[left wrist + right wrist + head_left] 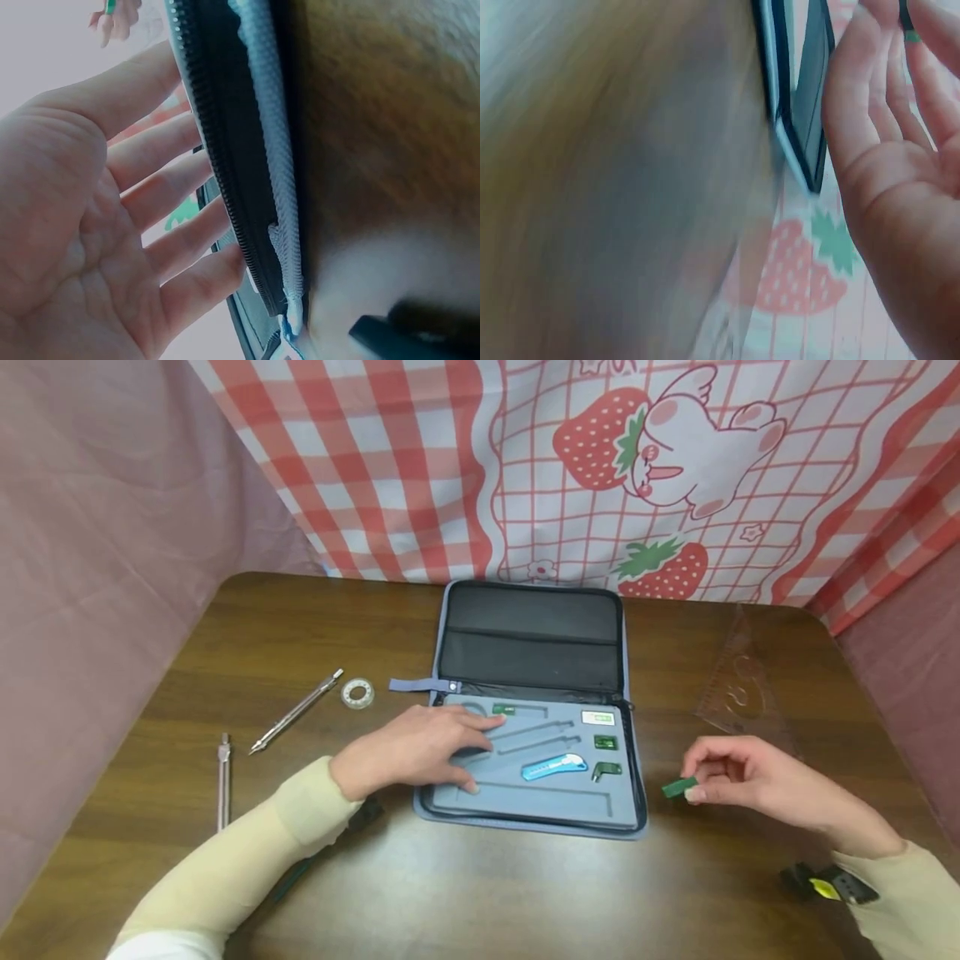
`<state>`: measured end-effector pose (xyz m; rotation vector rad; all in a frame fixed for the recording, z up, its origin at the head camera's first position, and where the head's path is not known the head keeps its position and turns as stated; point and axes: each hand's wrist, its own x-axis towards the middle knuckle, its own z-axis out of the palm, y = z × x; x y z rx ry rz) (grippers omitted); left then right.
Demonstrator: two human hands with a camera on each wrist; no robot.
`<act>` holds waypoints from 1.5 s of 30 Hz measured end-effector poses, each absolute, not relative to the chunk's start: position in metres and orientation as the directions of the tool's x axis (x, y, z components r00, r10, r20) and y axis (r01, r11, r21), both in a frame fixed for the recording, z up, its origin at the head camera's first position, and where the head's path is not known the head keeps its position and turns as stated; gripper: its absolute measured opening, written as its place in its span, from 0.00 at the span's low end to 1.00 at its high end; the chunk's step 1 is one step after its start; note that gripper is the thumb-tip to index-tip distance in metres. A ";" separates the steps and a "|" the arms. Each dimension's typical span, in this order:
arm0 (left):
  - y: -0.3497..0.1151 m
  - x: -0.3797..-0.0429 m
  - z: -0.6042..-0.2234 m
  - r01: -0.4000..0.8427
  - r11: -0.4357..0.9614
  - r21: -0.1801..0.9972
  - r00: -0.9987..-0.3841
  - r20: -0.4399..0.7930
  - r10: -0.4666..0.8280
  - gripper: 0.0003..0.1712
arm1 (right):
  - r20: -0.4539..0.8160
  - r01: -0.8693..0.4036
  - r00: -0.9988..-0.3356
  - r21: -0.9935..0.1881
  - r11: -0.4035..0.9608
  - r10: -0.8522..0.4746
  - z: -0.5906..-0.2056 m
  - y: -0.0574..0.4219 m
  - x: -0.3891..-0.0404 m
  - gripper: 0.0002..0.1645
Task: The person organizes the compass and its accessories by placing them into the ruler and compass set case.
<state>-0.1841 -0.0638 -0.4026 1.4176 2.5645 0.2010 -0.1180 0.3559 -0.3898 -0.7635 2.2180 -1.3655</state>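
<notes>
An unzipped blue case lies open with a grey foam insert full of cut-out slots. My left hand rests over the insert's left side, fingers spread; its index fingertip is right at a small green piece in the top slot. In the left wrist view, the fingers extend past the zipper edge. To the right of the case, my right hand pinches a small green rectangular piece between thumb and fingers. The insert also holds a blue utility knife, a white eraser, a green sharpener and a green angled piece.
Left of the case lie a silver compass-like tool, a clear ring-shaped disc and another metal tool. A transparent set square lies at the right. Behind the wooden table hangs a strawberry-print cloth.
</notes>
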 end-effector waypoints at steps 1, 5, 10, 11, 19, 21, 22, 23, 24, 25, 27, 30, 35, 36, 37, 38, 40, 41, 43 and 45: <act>-0.064 -0.184 -0.403 0.820 0.530 0.216 -0.518 -0.114 0.848 0.33 | -0.047 -0.252 -0.768 -0.895 0.369 -0.638 -0.391 0.349 -0.121 0.12; -0.063 -0.184 -0.403 0.821 0.527 0.220 -0.513 -0.125 0.850 0.33 | 0.026 -0.297 -0.802 -0.884 0.362 -0.597 -0.396 0.327 -0.130 0.10; -0.064 -0.184 -0.402 0.815 0.536 0.219 -0.517 -0.143 0.844 0.33 | 0.118 -0.380 -0.818 -0.845 0.375 -0.562 -0.396 0.304 -0.142 0.07; -0.064 -0.184 -0.402 0.815 0.538 0.216 -0.519 -0.143 0.843 0.33 | 0.135 -0.400 -0.818 -0.832 0.384 -0.560 -0.395 0.300 -0.144 0.07; -0.065 -0.185 -0.403 0.817 0.537 0.210 -0.520 -0.136 0.843 0.33 | 0.173 -0.437 -0.813 -0.813 0.385 -0.556 -0.388 0.278 -0.160 0.06; -0.065 -0.185 -0.403 0.817 0.537 0.211 -0.519 -0.135 0.844 0.33 | 0.157 -0.420 -0.830 -0.807 0.416 -0.535 -0.389 0.272 -0.165 0.05; -0.065 -0.185 -0.403 0.817 0.537 0.212 -0.519 -0.135 0.844 0.32 | 0.148 -0.414 -0.839 -0.798 0.439 -0.524 -0.389 0.270 -0.168 0.06; -0.065 -0.185 -0.403 0.816 0.537 0.213 -0.520 -0.136 0.844 0.32 | 0.134 -0.407 -0.849 -0.783 0.470 -0.512 -0.390 0.267 -0.172 0.06; -0.065 -0.185 -0.403 0.816 0.538 0.213 -0.520 -0.137 0.843 0.32 | 0.124 -0.405 -0.856 -0.764 0.502 -0.502 -0.391 0.264 -0.175 0.07; -0.065 -0.185 -0.402 0.816 0.538 0.213 -0.520 -0.138 0.843 0.32 | 0.123 -0.415 -0.859 -0.736 0.535 -0.497 -0.392 0.262 -0.179 0.08; -0.065 -0.185 -0.402 0.815 0.539 0.213 -0.520 -0.141 0.842 0.32 | 0.133 -0.460 -0.850 -0.657 0.597 -0.510 -0.394 0.256 -0.186 0.07; -0.065 -0.186 -0.402 0.813 0.541 0.216 -0.521 -0.143 0.841 0.32 | 0.166 -0.564 -0.804 -0.515 0.645 -0.571 -0.396 0.246 -0.196 0.04; -0.065 -0.186 -0.402 0.808 0.544 0.224 -0.524 -0.148 0.839 0.32 | 0.197 -0.647 -0.750 -0.412 0.641 -0.631 -0.396 0.230 -0.205 0.04; -0.065 -0.186 -0.402 0.808 0.545 0.226 -0.524 -0.149 0.839 0.32 | 0.199 -0.647 -0.751 -0.413 0.641 -0.629 -0.395 0.228 -0.206 0.05; -0.065 -0.186 -0.402 0.808 0.544 0.227 -0.523 -0.151 0.839 0.32 | 0.200 -0.645 -0.753 -0.416 0.641 -0.628 -0.395 0.226 -0.207 0.05; -0.065 -0.186 -0.401 0.808 0.543 0.227 -0.522 -0.151 0.840 0.32 | 0.196 -0.641 -0.755 -0.417 0.644 -0.625 -0.395 0.225 -0.208 0.05; -0.065 -0.186 -0.401 0.809 0.543 0.225 -0.522 -0.152 0.840 0.32 | 0.184 -0.633 -0.761 -0.417 0.652 -0.622 -0.396 0.223 -0.209 0.06; -0.065 -0.186 -0.400 0.809 0.544 0.225 -0.522 -0.153 0.839 0.32 | 0.177 -0.630 -0.763 -0.416 0.655 -0.621 -0.396 0.222 -0.210 0.06; -0.065 -0.186 -0.400 0.809 0.543 0.226 -0.520 -0.154 0.840 0.32 | 0.165 -0.626 -0.766 -0.414 0.661 -0.622 -0.397 0.222 -0.210 0.06; -0.064 -0.186 -0.401 0.810 0.542 0.226 -0.519 -0.153 0.841 0.33 | 0.150 -0.625 -0.765 -0.409 0.665 -0.627 -0.397 0.223 -0.210 0.07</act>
